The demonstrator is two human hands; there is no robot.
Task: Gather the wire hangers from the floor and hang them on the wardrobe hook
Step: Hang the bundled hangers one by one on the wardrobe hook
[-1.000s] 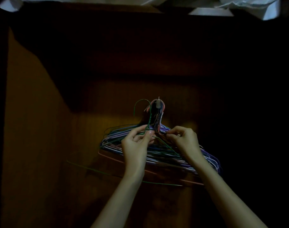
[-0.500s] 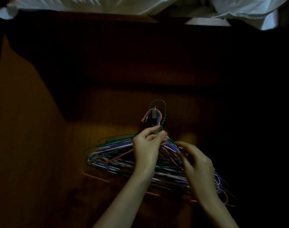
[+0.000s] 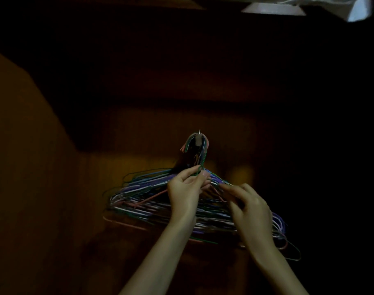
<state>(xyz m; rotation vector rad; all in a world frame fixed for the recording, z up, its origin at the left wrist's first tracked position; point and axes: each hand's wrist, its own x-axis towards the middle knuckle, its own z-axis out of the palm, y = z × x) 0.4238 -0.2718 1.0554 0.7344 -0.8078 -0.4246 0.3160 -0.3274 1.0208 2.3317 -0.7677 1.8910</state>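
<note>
Dark wooden wardrobe wall [image 3: 54, 188] behind hook-hung wire hangers [image 3: 139, 201]

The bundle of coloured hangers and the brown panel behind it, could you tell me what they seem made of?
The bundle of coloured hangers: thin wire, probably metal under a purple, green, pink or white coating, judging by the slim bent strands. The brown panel: apparently wood or wood veneer, with a dull sheen.
</note>
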